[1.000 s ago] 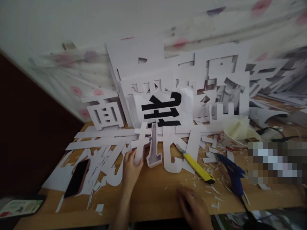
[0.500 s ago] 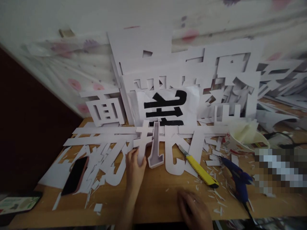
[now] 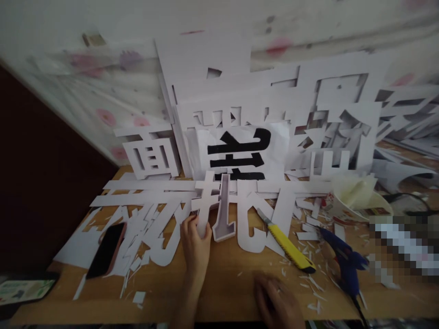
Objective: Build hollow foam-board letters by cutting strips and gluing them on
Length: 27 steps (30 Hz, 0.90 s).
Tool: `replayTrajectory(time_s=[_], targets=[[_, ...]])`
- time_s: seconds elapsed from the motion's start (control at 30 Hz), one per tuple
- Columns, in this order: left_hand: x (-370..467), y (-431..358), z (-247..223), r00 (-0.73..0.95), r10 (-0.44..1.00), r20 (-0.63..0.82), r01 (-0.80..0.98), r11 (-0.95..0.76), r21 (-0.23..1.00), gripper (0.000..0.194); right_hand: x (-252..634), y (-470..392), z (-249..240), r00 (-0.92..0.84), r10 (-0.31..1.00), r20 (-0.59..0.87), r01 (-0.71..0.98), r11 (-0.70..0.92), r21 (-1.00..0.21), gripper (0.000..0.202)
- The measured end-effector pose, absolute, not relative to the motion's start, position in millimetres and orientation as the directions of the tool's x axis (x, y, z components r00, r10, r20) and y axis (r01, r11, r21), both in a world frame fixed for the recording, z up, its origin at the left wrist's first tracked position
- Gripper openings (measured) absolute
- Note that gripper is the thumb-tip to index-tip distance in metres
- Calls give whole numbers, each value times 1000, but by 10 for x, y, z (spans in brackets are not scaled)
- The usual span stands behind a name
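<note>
My left hand (image 3: 195,240) is closed on the lower end of a white foam-board character piece (image 3: 206,201), thumb on its right side and fingers on its left. Just right of it stands a hollow white letter shell (image 3: 224,210) with thin side walls, its inside facing me. My right hand (image 3: 276,299), slightly blurred, rests near the table's front edge with fingers curled; whatever it may hold is hidden. A flat white cut-out stroke (image 3: 250,217) lies farther right, with the blade of a yellow utility knife (image 3: 290,246) at its edge.
A blue glue gun (image 3: 346,265) and a paper tub (image 3: 356,205) are at right. A phone (image 3: 107,250) lies on white board offcuts at left. Behind, cut-out boards (image 3: 212,50) lean on the wall with a black-printed character sheet (image 3: 240,153). Scraps litter the wooden table (image 3: 226,283).
My view has shifted slightly, so things on the right appear a little farther right. Both hands keep nearly the same pose, the left still on the white character piece.
</note>
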State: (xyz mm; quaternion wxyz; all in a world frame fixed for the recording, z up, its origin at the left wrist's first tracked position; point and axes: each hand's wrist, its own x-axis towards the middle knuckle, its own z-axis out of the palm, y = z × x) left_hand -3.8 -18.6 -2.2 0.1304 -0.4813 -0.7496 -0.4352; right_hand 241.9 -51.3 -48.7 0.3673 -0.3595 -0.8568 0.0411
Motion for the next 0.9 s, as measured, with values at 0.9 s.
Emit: replayTrajectory(time_s=[0.9], targets=[[-423, -229, 193, -410, 717, 564, 827, 30, 562, 35, 2434, -489, -562, -509, 641, 574, 580, 748, -322, 18]])
